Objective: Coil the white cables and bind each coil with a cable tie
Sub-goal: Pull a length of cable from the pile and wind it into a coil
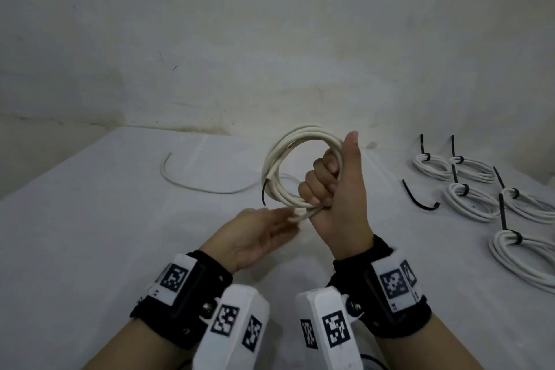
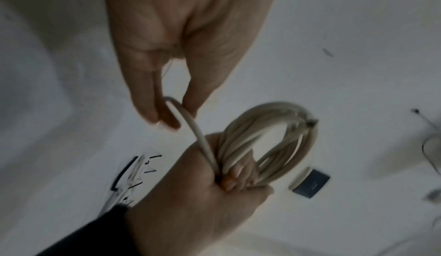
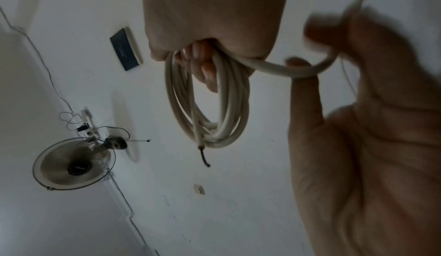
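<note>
Now my right hand (image 1: pixel 332 189) is squeezing the white coil (image 1: pixel 295 167) up above the table (image 1: pixel 105 234), and my left hand (image 1: pixel 259 233) is pinching the loose cable (image 2: pixel 190 126). If I'm letting go, the rings could be springing apart.

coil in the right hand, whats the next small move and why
Probably bring the left hand up and lay another loop onto the coil gripped in the right hand. The left hand's fingers pinch the strand feeding in, and a loose cable tail lies uncoiled on the table, so tying seems premature.
</note>
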The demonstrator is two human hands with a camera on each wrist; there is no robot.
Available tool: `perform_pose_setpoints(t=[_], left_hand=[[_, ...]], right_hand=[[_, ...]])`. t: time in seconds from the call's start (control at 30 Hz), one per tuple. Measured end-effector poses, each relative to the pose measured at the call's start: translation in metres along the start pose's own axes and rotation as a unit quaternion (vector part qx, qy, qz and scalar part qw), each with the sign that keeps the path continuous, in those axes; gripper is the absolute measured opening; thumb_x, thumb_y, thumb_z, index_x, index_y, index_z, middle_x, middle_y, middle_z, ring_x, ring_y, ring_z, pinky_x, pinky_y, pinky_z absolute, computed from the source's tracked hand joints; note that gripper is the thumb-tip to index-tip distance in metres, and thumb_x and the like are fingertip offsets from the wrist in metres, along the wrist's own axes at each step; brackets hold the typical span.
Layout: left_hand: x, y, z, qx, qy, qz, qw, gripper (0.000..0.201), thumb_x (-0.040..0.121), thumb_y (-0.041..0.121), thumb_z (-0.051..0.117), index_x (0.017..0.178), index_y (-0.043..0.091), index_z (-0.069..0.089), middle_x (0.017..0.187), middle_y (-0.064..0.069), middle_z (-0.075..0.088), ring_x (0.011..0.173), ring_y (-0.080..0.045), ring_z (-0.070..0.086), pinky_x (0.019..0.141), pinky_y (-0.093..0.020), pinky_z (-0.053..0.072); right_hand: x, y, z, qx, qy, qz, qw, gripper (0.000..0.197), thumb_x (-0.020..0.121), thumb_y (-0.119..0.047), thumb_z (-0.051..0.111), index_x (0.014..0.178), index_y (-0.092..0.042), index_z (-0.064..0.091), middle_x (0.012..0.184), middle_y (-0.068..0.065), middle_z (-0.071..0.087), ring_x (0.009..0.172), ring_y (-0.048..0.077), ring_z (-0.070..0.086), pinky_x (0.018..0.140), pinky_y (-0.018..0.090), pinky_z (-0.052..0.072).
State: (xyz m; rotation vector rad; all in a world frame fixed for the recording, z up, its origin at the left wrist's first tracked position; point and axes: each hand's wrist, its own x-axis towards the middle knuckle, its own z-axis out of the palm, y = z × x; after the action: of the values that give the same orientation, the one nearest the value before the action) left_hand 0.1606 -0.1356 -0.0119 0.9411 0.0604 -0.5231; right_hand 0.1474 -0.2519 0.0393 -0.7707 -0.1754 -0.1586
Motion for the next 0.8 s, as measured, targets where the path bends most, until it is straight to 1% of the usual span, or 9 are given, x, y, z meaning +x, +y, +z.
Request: perform_pose_setpoints(t=[0.07, 0.17, 0.23, 0.3, 0.4, 0.5, 0.63, 0.73, 0.8], left_hand=[[0.001, 0.009, -0.005, -0.05, 0.044, 0.027, 0.997, 0.012, 0.091, -0.004, 0.051, 0.086, -0.005, 0.061, 0.078, -0.014, 0.065, 0.056, -0.013, 0.067, 0.058, -0.022, 0.058], [-0.002, 0.016, -0.008, 0.0, 0.071, 0.072, 0.995, 0.011, 0.088, -0.006, 0.055, 0.096, 0.0, 0.059, 0.065, -0.006, 0.065, 0.055, -0.01, 0.066, 0.055, -0.021, 0.056], [-0.003, 0.014, -0.008, 0.101, 0.098, 0.141, 0.98, 0.033, 0.084, -0.007, 0.06, 0.116, 0.003, 0.055, 0.072, -0.002, 0.067, 0.064, -0.007, 0.066, 0.059, -0.021, 0.056], [-0.005, 0.013, -0.008, 0.175, 0.12, 0.202, 0.956, 0.044, 0.082, -0.007, 0.064, 0.122, 0.007, 0.052, 0.077, 0.004, 0.067, 0.071, -0.005, 0.064, 0.068, -0.023, 0.055], [-0.006, 0.018, -0.012, 0.186, 0.13, 0.226, 0.947, 0.036, 0.08, -0.006, 0.067, 0.112, 0.007, 0.059, 0.075, 0.007, 0.071, 0.073, -0.004, 0.064, 0.074, -0.021, 0.054], [-0.009, 0.022, -0.014, 0.179, 0.116, 0.225, 0.951, 0.027, 0.08, -0.007, 0.066, 0.103, 0.007, 0.066, 0.084, 0.0, 0.073, 0.08, -0.01, 0.066, 0.072, -0.017, 0.055], [-0.01, 0.022, -0.011, 0.199, 0.119, 0.259, 0.938, 0.031, 0.082, -0.014, 0.056, 0.097, 0.011, 0.066, 0.083, -0.006, 0.066, 0.072, -0.011, 0.064, 0.074, -0.023, 0.056], [-0.011, 0.021, -0.01, 0.231, 0.118, 0.289, 0.921, 0.038, 0.082, -0.017, 0.051, 0.102, 0.012, 0.066, 0.089, -0.005, 0.067, 0.074, -0.015, 0.065, 0.078, -0.029, 0.056], [-0.012, 0.021, -0.009, 0.238, 0.107, 0.3, 0.917, 0.042, 0.08, -0.018, 0.05, 0.104, 0.014, 0.065, 0.092, -0.005, 0.068, 0.073, -0.013, 0.065, 0.073, -0.025, 0.057]], right_hand=[[0.001, -0.002, -0.004, -0.005, 0.022, -0.014, 1.0, 0.048, 0.085, -0.052, 0.048, 0.057, -0.019, 0.029, 0.041, -0.007, 0.018, 0.03, 0.005, 0.016, 0.033, 0.015, 0.02], [0.003, 0.0, -0.011, -0.031, 0.062, -0.024, 0.997, 0.049, 0.095, -0.049, 0.043, 0.059, -0.018, 0.03, 0.043, -0.006, 0.019, 0.031, 0.006, 0.018, 0.034, 0.017, 0.023], [0.004, 0.001, -0.014, -0.051, 0.077, -0.025, 0.995, 0.049, 0.095, -0.048, 0.044, 0.058, -0.018, 0.032, 0.043, -0.006, 0.02, 0.032, 0.007, 0.019, 0.035, 0.018, 0.024], [0.004, 0.001, -0.015, -0.069, 0.087, -0.02, 0.994, 0.05, 0.095, -0.048, 0.045, 0.058, -0.017, 0.033, 0.043, -0.005, 0.02, 0.032, 0.008, 0.019, 0.035, 0.018, 0.024], [0.005, 0.003, -0.015, -0.078, 0.098, -0.012, 0.992, 0.05, 0.095, -0.047, 0.047, 0.057, -0.017, 0.032, 0.043, -0.005, 0.02, 0.032, 0.009, 0.018, 0.035, 0.018, 0.023], [0.006, 0.006, -0.017, -0.085, 0.103, 0.001, 0.991, 0.05, 0.095, -0.047, 0.047, 0.057, -0.017, 0.032, 0.043, -0.005, 0.019, 0.032, 0.009, 0.018, 0.034, 0.019, 0.022], [0.006, 0.011, -0.018, -0.094, 0.097, 0.032, 0.99, 0.049, 0.095, -0.047, 0.048, 0.059, -0.017, 0.033, 0.044, -0.005, 0.02, 0.032, 0.008, 0.018, 0.034, 0.018, 0.021], [0.006, 0.014, -0.02, -0.094, 0.086, 0.055, 0.99, 0.049, 0.095, -0.047, 0.048, 0.06, -0.017, 0.034, 0.044, -0.005, 0.02, 0.032, 0.008, 0.018, 0.034, 0.018, 0.021], [0.006, 0.014, -0.021, -0.091, 0.082, 0.067, 0.99, 0.049, 0.095, -0.048, 0.047, 0.06, -0.017, 0.034, 0.043, -0.005, 0.021, 0.032, 0.008, 0.019, 0.034, 0.018, 0.021]])
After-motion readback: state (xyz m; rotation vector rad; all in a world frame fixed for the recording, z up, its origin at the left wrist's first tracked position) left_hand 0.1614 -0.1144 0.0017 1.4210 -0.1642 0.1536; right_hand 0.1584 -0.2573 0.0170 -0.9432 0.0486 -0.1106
